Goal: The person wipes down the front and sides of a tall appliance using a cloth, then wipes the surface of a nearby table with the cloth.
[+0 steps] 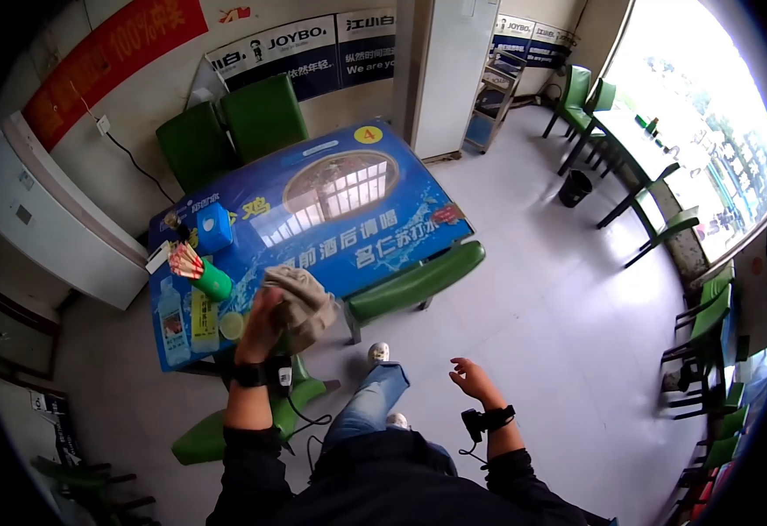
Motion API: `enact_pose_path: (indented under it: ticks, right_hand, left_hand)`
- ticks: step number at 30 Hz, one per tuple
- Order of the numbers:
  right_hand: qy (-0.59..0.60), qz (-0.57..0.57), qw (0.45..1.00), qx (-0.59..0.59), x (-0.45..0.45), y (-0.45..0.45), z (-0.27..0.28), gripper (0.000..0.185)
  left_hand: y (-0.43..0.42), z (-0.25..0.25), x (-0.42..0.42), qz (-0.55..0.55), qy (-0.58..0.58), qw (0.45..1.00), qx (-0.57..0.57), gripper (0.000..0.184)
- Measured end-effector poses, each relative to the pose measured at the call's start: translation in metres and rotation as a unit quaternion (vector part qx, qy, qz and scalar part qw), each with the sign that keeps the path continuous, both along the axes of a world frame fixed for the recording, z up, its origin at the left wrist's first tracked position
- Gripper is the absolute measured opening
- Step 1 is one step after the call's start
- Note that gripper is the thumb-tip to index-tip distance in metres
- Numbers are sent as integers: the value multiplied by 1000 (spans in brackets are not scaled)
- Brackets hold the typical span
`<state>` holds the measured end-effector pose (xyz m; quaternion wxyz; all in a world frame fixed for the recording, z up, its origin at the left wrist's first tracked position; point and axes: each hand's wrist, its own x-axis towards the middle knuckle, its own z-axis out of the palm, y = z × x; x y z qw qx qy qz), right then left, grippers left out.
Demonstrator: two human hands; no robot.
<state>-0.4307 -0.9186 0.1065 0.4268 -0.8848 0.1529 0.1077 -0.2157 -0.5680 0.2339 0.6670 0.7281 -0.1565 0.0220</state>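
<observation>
My left hand (pixel 263 321) is wrapped round a crumpled beige cloth (pixel 300 307) at the near edge of the blue printed table (pixel 331 219). Just left of that hand, a green holder (pixel 213 280) full of red-tipped chopsticks stands on the table. Behind it are a blue tissue box (pixel 215 228) and a small dark bottle (pixel 174 223). My right hand (pixel 475 380) hangs over the floor to the right of my legs, fingers apart and nothing in them.
Green chairs surround the table, one (pixel 419 282) along its near right side. A white pillar (pixel 454 79) rises behind the table. A black bin (pixel 575 188) stands near another table (pixel 633 145) by the window. Cables hang from my left wrist.
</observation>
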Motion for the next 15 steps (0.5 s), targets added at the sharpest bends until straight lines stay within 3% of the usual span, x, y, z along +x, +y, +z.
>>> enact_pose_path:
  ticks: [1, 2, 8, 9, 10, 12, 13, 14, 15]
  right_hand:
    - [-1, 0, 1000, 3, 17, -1, 5, 35]
    - [-10, 23, 1000, 17, 36, -4, 11, 35]
    - [-52, 106, 993, -19, 166, -22, 68, 34]
    - [-51, 128, 990, -35, 191, -25, 71, 34]
    - [-53, 151, 986, -51, 217, -27, 75, 34]
    - [-69, 191, 974, -104, 267, -22, 95, 35]
    - [-77, 205, 966, -137, 290, -22, 98, 35]
    - [-83, 219, 958, -166, 309, -20, 102, 35]
    - [-72, 206, 963, -156, 326, -16, 110, 34]
  left_hand:
    - [-9, -13, 17, -48, 256, 930, -258, 24]
    - [2, -55, 39, 13, 258, 946, -198, 22]
    - [-16, -166, 118, 142, 274, 946, -98, 18]
    - [-17, -198, 131, 139, 254, 955, -57, 22]
    - [-25, -209, 138, 163, 205, 965, 29, 31]
    - [-40, -226, 153, 164, 160, 970, 80, 45]
    - [-47, -233, 158, 219, 31, 947, 232, 59]
    - [-52, -239, 164, 212, -33, 931, 294, 66]
    - [-57, -258, 168, 184, -15, 926, 328, 68]
